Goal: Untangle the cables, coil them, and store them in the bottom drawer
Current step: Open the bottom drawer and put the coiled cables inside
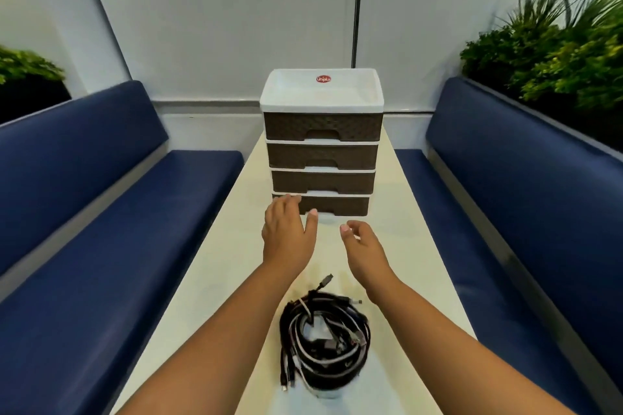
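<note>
A heap of black and white cables [323, 333] lies wound in a rough ring on the cream table [219, 280], near its front end, with loose plug ends sticking out. At the table's far end stands a white drawer unit [322, 91] with several brown drawers, and its bottom drawer [337, 205] looks shut. My left hand [288, 229] reaches forward with straight fingers, and its fingertips are at the left front of the bottom drawer. My right hand [362, 246] hovers just in front of the drawer, fingers loosely curled, holding nothing. Both hands are beyond the cables.
Blue cushioned benches [101, 212] [526, 199] run along both sides of the narrow table. Green plants [556, 54] stand behind the right bench, and another plant [27, 64] behind the left. A pale wall lies behind the drawer unit.
</note>
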### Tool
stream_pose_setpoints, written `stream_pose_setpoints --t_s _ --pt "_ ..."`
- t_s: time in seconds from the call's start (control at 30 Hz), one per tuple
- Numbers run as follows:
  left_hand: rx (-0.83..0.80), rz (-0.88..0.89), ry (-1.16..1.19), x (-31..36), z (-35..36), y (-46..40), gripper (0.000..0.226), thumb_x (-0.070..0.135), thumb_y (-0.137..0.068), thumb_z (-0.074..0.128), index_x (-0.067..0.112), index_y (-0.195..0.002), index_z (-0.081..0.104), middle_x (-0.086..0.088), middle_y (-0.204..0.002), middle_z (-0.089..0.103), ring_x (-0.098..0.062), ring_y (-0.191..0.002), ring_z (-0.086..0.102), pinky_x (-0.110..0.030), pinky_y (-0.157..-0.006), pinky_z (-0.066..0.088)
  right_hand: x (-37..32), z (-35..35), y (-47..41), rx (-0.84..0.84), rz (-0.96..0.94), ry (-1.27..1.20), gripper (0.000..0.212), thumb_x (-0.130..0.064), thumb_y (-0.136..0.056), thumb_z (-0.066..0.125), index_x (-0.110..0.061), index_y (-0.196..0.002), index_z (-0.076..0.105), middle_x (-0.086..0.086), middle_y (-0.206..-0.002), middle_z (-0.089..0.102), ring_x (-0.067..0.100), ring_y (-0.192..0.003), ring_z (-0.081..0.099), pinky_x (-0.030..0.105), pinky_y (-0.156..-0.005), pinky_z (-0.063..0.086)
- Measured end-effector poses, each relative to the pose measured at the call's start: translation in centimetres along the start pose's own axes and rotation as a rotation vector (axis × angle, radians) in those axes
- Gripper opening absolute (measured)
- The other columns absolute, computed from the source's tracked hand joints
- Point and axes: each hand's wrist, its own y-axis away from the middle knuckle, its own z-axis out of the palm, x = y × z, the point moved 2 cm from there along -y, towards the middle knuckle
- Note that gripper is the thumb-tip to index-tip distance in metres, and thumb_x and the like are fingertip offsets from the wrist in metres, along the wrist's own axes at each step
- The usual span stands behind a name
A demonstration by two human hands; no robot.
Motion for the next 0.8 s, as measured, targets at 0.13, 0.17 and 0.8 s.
stream_pose_setpoints --t_s 0.13,0.17,0.8 --pt "-0.004 0.156 -0.103 -0.7 -0.8 -5.7 0.058 0.048 -0.097 0.046 0.023 -0.147 0.031 -0.001 -0.159 0.022 -0.021 -0.146 0.016 -0.043 -0.115 0.024 -0.3 2.3 -2.8 0.031 0.072 -0.063 0.038 -0.045 -0.101 0.040 -0.025 -0.132 0.047 -0.001 -0.137 0.050 0.018 -0.119 0.049 0.034 -0.097 0.042" --pt "0.004 0.211 -0.125 -0.7 -1.2 -7.1 0.061 0.048 -0.096 0.047 0.023 -0.149 0.028 -0.001 -0.160 0.018 -0.022 -0.147 0.013 -0.043 -0.116 0.022 -0.3 2.9 -3.5 0.042 0.095 -0.087 0.037 -0.044 -0.101 0.041 -0.024 -0.131 0.048 -0.001 -0.134 0.051 0.017 -0.116 0.049 0.033 -0.094 0.042" --pt "0.151 0.566 -0.523 0.1 -0.3 -21.1 0.102 0.067 -0.086 0.050 0.020 -0.154 -0.010 -0.007 -0.163 -0.009 -0.026 -0.149 -0.012 -0.052 -0.118 -0.006 1.0 9.2 -15.2 0.018 0.661 -0.921 0.034 -0.017 -0.102 0.049 -0.005 -0.133 0.050 0.016 -0.138 0.053 0.033 -0.123 0.056 0.039 -0.101 0.049"
